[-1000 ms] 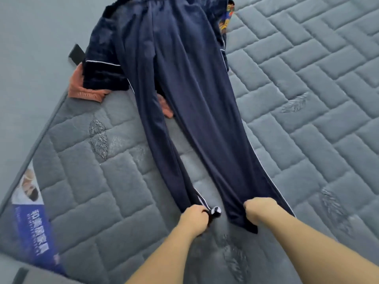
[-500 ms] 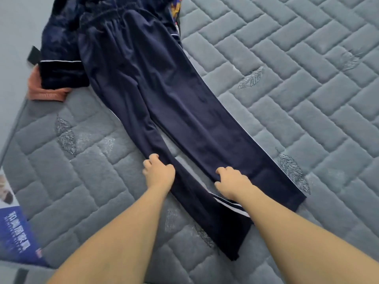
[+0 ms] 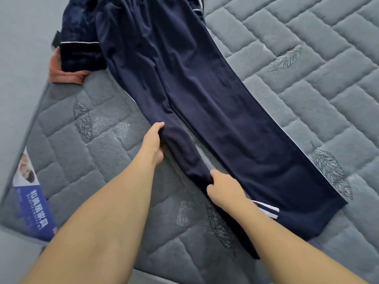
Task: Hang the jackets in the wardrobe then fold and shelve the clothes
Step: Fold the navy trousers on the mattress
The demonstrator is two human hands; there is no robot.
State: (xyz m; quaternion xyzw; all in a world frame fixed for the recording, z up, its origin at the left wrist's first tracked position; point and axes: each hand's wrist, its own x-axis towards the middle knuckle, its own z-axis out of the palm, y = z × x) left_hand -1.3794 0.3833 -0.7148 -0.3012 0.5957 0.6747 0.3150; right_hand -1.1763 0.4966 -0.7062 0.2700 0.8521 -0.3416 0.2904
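Navy trousers [image 3: 215, 103] with a thin white side stripe lie spread lengthwise on the grey quilted mattress [image 3: 307, 83], waistband at the far end. My left hand [image 3: 152, 141] grips the outer edge of the left trouser leg about halfway down. My right hand [image 3: 222, 188] pinches the same leg lower down, near its inner edge, bunching the cloth. The right trouser leg lies flat beside it, with its cuff near the mattress's front right.
A dark blue velvet garment [image 3: 82, 42] with white piping lies at the far left, on top of an orange piece of clothing [image 3: 65, 75]. A blue printed label [image 3: 35, 203] is on the mattress's left corner. Grey floor [image 3: 18, 58] lies beyond the mattress edge.
My hands let go of the cuffs and moved up the left trouser leg, and both now grip its cloth. The trousers lie flatter and more spread on the mattress.
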